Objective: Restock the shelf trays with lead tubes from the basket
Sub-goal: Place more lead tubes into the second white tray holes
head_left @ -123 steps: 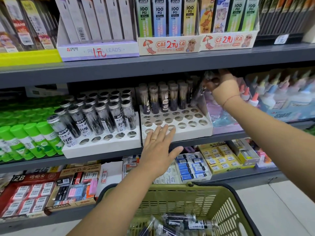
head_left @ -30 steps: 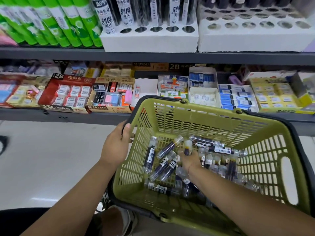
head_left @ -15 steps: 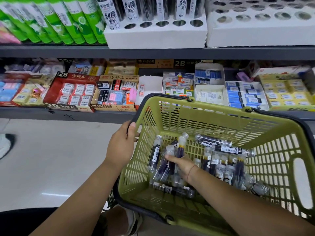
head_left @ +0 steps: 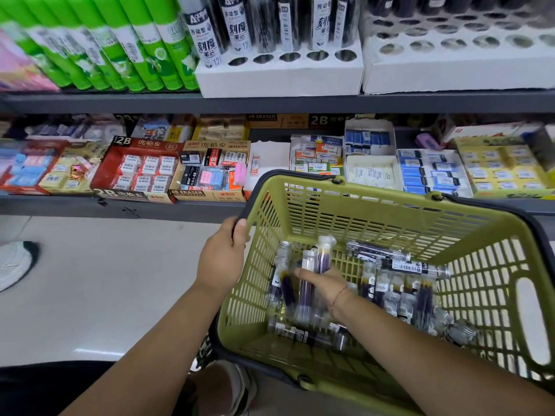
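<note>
An olive-green basket [head_left: 390, 217] with a dark rim sits low in front of me, with several clear lead tubes [head_left: 399, 265] lying loose inside. My left hand [head_left: 222, 256] grips the basket's left rim. My right hand [head_left: 322, 285] is down inside the basket, its fingers curled round a small bunch of lead tubes [head_left: 312, 265] whose caps stick up. On the shelf above stand two white punched trays: the left tray [head_left: 279, 76] has a front row of bare holes, and the right tray [head_left: 456, 70] shows many bare holes.
Green glue sticks [head_left: 120, 46] stand left of the trays. The lower shelf [head_left: 150, 207] holds eraser boxes [head_left: 138, 172] and small packets just beyond the basket. Pale floor lies to the left, with another person's shoe [head_left: 15, 262] at the far left edge.
Four seconds ago both hands were up at the trays. Since then my left hand has held the basket rim while my right hand gathered tubes in the basket and lifted the bunch slightly.
</note>
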`<state>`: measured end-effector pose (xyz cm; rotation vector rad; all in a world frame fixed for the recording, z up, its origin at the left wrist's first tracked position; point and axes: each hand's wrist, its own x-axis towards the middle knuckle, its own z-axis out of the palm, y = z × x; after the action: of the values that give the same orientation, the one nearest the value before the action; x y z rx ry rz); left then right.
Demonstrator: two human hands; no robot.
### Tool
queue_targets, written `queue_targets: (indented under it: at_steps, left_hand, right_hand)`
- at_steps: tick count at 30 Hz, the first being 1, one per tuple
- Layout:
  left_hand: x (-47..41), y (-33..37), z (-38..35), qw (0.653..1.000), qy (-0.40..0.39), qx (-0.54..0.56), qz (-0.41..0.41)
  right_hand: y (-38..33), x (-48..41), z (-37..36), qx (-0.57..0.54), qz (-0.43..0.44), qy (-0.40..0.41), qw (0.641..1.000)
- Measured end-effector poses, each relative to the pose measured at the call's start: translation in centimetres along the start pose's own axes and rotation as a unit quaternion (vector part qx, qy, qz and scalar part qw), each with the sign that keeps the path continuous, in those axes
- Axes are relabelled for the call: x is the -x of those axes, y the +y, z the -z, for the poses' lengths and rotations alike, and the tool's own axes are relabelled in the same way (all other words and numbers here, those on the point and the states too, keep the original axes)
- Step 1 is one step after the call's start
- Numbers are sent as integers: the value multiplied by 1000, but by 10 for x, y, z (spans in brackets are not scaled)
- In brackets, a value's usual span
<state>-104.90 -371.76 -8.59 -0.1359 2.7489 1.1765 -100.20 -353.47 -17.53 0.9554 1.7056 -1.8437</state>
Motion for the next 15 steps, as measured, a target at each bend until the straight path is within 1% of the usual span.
queue_targets:
  at_steps: [2, 4, 6, 7, 8, 10, 12, 13, 15]
  left_hand:
    - [1, 2, 3, 998, 18, -52, -18]
    - [2, 9, 6, 988, 61, -131, -57]
    - [6, 24, 7, 983, 80, -143, -85]
    - [8, 35, 9, 985, 73, -119, -98]
    - [11, 48, 11, 990, 52, -70, -108]
    - [18, 83, 19, 993, -49, 70, -82]
    - [20, 109, 27, 970, -160, 182, -19]
    - [20, 117, 31, 957, -195, 214, 2]
    - [17, 129, 37, 939, -231, 256, 1]
  right_hand:
    - [-18, 15, 5, -4, 28, -32, 999]
    - [-44, 34, 8, -5, 75, -60, 995]
    - [-72, 53, 10, -25, 134, -82, 987]
    - [-87, 63, 11, -37, 165, -93, 981]
    - [-102, 72, 11, -44, 196, -105, 974]
    - [-133, 93, 11, -49, 253, -129, 957]
    - [-158, 112, 10, -54, 307, -156, 937]
    - [-167, 120, 9, -60, 329, -164, 928]
    - [-182, 130, 6, -64, 358, -152, 919]
